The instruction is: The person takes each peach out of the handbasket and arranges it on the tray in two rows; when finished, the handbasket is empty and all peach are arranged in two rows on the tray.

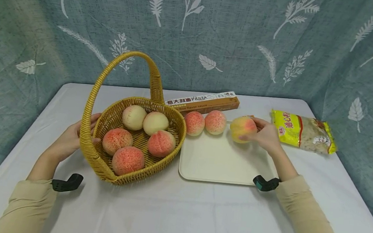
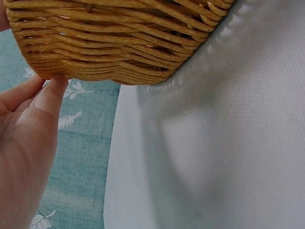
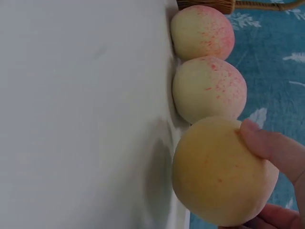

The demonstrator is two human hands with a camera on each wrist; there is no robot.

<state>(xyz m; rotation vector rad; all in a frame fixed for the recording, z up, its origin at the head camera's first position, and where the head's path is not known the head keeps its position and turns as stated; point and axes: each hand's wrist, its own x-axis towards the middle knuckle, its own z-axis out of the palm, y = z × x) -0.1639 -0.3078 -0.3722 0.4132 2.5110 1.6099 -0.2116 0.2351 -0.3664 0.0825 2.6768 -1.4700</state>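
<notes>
My right hand [image 1: 265, 134] holds a yellow-and-pink peach [image 1: 242, 128] over the back of a cream tray [image 1: 223, 167]. Thumb and fingers pinch the peach from its side in the right wrist view. Left of it, two pink-speckled peaches [image 1: 216, 122] [image 1: 194, 123] sit side by side along the tray's back edge. With my left hand [image 1: 67, 140] I grip the left side of a wicker basket [image 1: 149, 171], fingers behind the tall handle. In the left wrist view the thumb presses the woven wall [image 2: 109, 47]. Several peaches lie inside the basket, two pale [image 1: 156, 123] and the others red [image 1: 128, 160].
Behind the tray lies a long brown pasta box [image 1: 208, 103], partly hidden by the basket and peaches. A yellow bag of pasta [image 1: 303, 131] lies at the back right. White cloth [image 1: 164, 212] covers the table, and a patterned blue-green curtain [image 1: 191, 68] hangs behind it.
</notes>
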